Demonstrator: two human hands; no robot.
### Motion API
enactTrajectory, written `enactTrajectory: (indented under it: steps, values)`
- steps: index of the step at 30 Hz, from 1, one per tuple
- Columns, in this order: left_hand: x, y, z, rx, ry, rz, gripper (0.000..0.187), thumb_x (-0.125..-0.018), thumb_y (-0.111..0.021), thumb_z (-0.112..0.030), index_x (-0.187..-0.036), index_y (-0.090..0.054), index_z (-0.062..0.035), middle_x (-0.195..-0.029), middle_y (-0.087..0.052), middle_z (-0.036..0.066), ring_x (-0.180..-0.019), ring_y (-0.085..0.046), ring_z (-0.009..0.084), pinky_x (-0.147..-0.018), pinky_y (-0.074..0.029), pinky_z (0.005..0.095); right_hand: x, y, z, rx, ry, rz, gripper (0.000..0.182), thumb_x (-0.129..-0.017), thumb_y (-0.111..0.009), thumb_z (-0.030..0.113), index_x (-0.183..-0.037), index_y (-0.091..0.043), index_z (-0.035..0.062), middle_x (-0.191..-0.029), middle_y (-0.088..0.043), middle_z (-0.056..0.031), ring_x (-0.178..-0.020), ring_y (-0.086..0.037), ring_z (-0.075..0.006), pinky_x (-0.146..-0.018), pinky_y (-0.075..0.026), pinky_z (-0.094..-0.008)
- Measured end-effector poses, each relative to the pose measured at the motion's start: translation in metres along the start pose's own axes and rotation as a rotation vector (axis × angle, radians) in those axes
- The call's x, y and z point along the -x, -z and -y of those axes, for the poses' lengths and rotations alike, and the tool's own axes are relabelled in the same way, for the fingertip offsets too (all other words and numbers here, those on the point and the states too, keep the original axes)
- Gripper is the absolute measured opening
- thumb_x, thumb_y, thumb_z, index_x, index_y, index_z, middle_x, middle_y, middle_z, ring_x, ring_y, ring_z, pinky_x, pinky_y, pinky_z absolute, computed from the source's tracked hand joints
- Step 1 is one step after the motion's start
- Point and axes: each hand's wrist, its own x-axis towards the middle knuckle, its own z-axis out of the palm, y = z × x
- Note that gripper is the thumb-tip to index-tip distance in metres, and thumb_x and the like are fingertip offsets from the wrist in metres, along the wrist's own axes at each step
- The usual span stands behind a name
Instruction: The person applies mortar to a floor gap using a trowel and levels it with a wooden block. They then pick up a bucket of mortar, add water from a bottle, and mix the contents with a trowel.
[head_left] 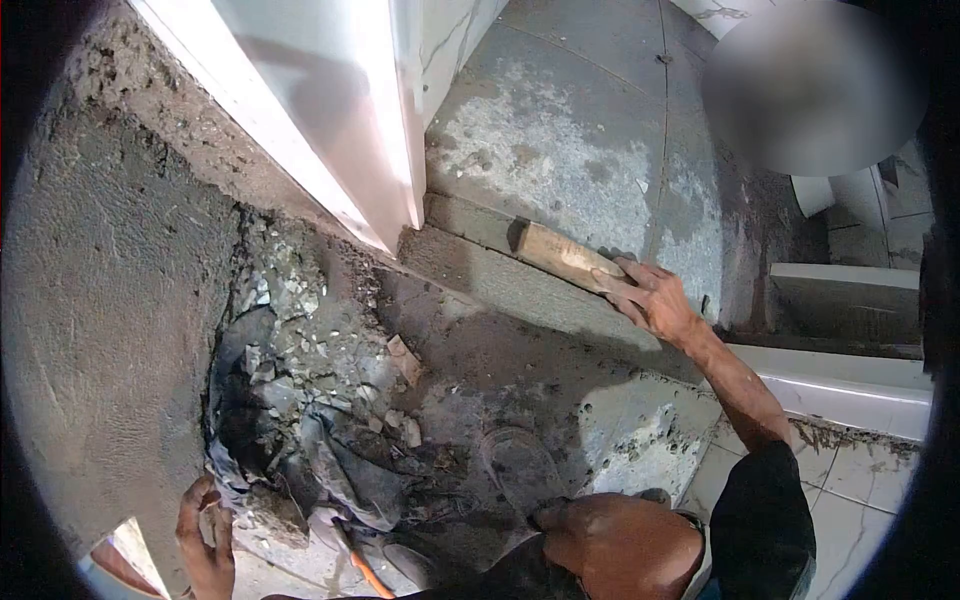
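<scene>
My right hand grips one end of a long, pale wooden block, fingers over its top. The block lies along a wet-looking strip of grey mortar at the doorway, and its far end is dark. Down at the lower left, my left hand hangs with its fingers bent and apart, and I see nothing in it. Beside that hand is a crumpled dark cloth or sack with broken rubble on and around it.
A white door frame rises at the top, next to the mortar strip. Rough grey mortar covers the left side. An orange handle lies near my feet. White tiles lie at the lower right. A blurred round patch hides the upper right.
</scene>
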Motion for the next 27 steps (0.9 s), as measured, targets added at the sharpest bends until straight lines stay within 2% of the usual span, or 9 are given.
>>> enactTrajectory:
  steps: [2, 6, 9, 11, 14, 19, 21, 25, 27]
  values:
    - [0.000, 0.001, -0.007, 0.004, 0.033, 0.011, 0.031, -0.084, -0.052, -0.004, -0.115, -0.050, 0.0014, -0.110, -0.057, 0.016, -0.094, -0.057, 0.0252, -0.083, -0.043, 0.0348, 0.005, -0.002, -0.002, -0.025, -0.008, -0.049, 0.047, -0.081, -0.060, 0.023, -0.126, -0.049, 0.0300, -0.105, -0.058, -0.0137, -0.082, -0.063, -0.0255, -0.065, -0.055, -0.0338]
    - [-0.001, 0.001, -0.009, -0.038, 0.033, 0.042, 0.031, -0.084, -0.052, -0.005, -0.115, -0.050, 0.0011, -0.110, -0.057, 0.016, -0.093, -0.057, 0.0254, -0.083, -0.043, 0.0347, -0.013, -0.001, 0.002, -0.070, -0.074, -0.004, 0.047, -0.082, -0.058, 0.023, -0.127, -0.047, 0.0326, -0.107, -0.058, -0.0142, -0.082, -0.063, -0.0264, -0.065, -0.055, -0.0346]
    - [-0.002, 0.000, -0.022, 0.027, 0.114, 0.026, 0.031, -0.084, -0.052, -0.004, -0.115, -0.050, 0.0012, -0.109, -0.057, 0.015, -0.092, -0.058, 0.0252, -0.082, -0.043, 0.0342, -0.026, -0.017, 0.004, 0.030, 0.015, -0.067, 0.050, -0.083, -0.057, 0.022, -0.129, -0.043, 0.0362, -0.106, -0.058, -0.0141, -0.081, -0.062, -0.0264, -0.063, -0.055, -0.0343]
    - [0.001, 0.001, -0.017, 0.015, 0.084, 0.013, 0.031, -0.084, -0.053, -0.004, -0.114, -0.050, 0.0014, -0.108, -0.058, 0.015, -0.091, -0.058, 0.0250, -0.082, -0.044, 0.0341, -0.031, -0.023, 0.008, -0.005, 0.029, -0.028, 0.053, -0.084, -0.056, 0.022, -0.131, -0.039, 0.0387, -0.106, -0.057, -0.0131, -0.079, -0.061, -0.0256, -0.059, -0.055, -0.0339]
    - [0.002, -0.002, -0.009, 0.019, 0.068, 0.008, 0.031, -0.083, -0.054, -0.002, -0.113, -0.051, 0.0017, -0.106, -0.058, 0.015, -0.091, -0.059, 0.0242, -0.081, -0.044, 0.0339, -0.050, -0.022, 0.016, 0.024, 0.040, 0.000, 0.058, -0.078, -0.061, 0.018, -0.130, -0.041, 0.0366, -0.107, -0.055, -0.0121, -0.086, -0.061, -0.0276, -0.061, -0.055, -0.0339]
    - [-0.010, -0.003, -0.019, 0.021, 0.080, 0.042, 0.030, -0.081, -0.055, 0.000, -0.111, -0.052, 0.0017, -0.105, -0.059, 0.014, -0.091, -0.059, 0.0228, -0.081, -0.044, 0.0334, -0.090, -0.022, 0.034, 0.032, -0.008, 0.015, 0.062, -0.076, -0.063, 0.019, -0.130, -0.041, 0.0354, -0.108, -0.053, -0.0119, -0.083, -0.059, -0.0257, -0.060, -0.054, -0.0347]
    - [-0.008, -0.004, -0.017, -0.037, 0.024, 0.034, 0.031, -0.081, -0.054, 0.002, -0.111, -0.052, 0.0021, -0.105, -0.059, 0.013, -0.090, -0.059, 0.0217, -0.081, -0.044, 0.0327, -0.091, -0.022, 0.031, 0.006, 0.097, -0.100, 0.067, -0.067, -0.066, 0.012, -0.129, -0.044, 0.0278, -0.096, -0.052, -0.0111, -0.077, -0.056, -0.0241, -0.058, -0.053, -0.0340]
    - [0.002, 0.000, -0.014, 0.046, 0.095, 0.028, 0.030, -0.084, -0.052, 0.000, -0.114, -0.049, 0.0031, -0.108, -0.058, 0.014, -0.090, -0.059, 0.0220, -0.081, -0.044, 0.0315, -0.081, -0.021, 0.027, -0.074, 0.081, -0.115, 0.070, -0.065, -0.067, 0.010, -0.128, -0.045, 0.0269, -0.094, -0.052, -0.0101, -0.078, -0.056, -0.0239, -0.061, -0.053, -0.0342]
    - [-0.001, -0.002, -0.013, 0.033, 0.034, 0.029, 0.029, -0.086, -0.052, -0.003, -0.115, -0.049, 0.0023, -0.110, -0.057, 0.014, -0.090, -0.059, 0.0222, -0.081, -0.044, 0.0314, -0.090, -0.017, 0.032, -0.028, 0.045, -0.043, 0.070, -0.064, -0.067, 0.011, -0.128, -0.045, 0.0279, -0.094, -0.052, -0.0096, -0.079, -0.057, -0.0236, -0.063, -0.053, -0.0343]
